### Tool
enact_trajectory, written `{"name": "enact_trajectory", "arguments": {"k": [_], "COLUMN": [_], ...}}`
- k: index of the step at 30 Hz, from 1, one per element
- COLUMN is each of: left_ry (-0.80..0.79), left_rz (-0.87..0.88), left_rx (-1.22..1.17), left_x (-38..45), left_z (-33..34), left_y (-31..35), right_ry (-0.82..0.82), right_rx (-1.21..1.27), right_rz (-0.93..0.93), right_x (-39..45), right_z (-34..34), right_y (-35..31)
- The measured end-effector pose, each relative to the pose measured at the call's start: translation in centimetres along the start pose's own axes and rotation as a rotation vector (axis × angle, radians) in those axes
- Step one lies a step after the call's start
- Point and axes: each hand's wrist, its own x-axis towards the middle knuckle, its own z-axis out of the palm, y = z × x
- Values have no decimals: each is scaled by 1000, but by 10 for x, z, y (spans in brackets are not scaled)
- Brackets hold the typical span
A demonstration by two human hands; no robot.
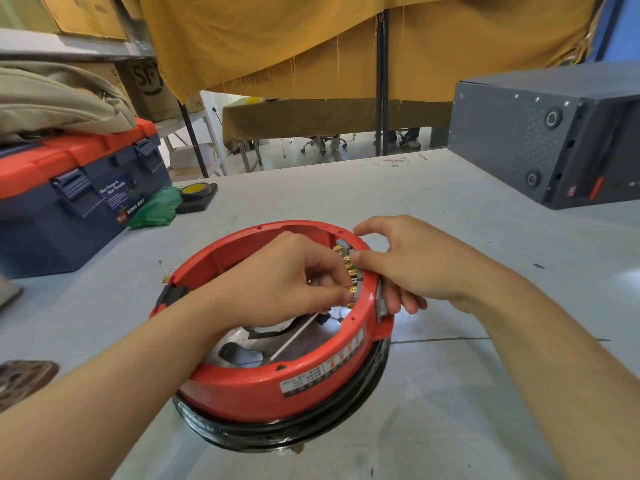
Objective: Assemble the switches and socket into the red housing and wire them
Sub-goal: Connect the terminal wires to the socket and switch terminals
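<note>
Both hands (287, 282) (408, 265) on round glossy red housing (263, 393), left fingers seemingly pinching a brass terminal (352, 289), right gripping the rim.

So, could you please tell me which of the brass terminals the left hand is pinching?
The left hand pinches the brass terminal second nearest the camera in the row inside the red housing; the others sit untouched.

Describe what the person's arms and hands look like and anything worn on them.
Both forearms are bare as far as the picture shows: no sleeves, cuffs or gloves in view. The left hand and the right hand carry no rings, watch, wristband or bracelet that can be seen. No tape, bandage or markings show on either arm. The fingernails look short and unpainted.
</note>
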Motion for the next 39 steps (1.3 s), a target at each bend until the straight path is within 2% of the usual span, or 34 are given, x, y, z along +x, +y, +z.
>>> {"name": "enact_trajectory", "arguments": {"k": [9,13,19,22,25,29,32,35,37,39], "left_ry": [10,18,262,351,506,740,829,844,785,681], "left_rz": [-26,-70,-167,-200,-235,-348,-475,-621,-687,-674], "left_rx": [-19,-97,-87,-57,-43,-118,-148,-136,-58,87], "left_x": [2,1,-3,-18,-36,-60,-76,-87,-91,-92], "left_z": [1,-3,-25,-36,-44,-53,-59,-58,-53,-46], "left_y": [-5,-7,-17,-28,-40,-61,-86,-114,-130,-140], "right_ry": [72,165,207,153,96,84,99,103,105,112], "right_rx": [-57,-157,-123,88,290,430,483,517,534,539], "right_rz": [7,-30,-22,-12,-1,14,17,26,25,19], "right_x": [5,8,11,12,11,11,13,14,16,18], "right_z": [5,4,9,18,24,23,23,22,21,22], "right_y": [3,4,7,8,8,9,13,17,20,22]}}
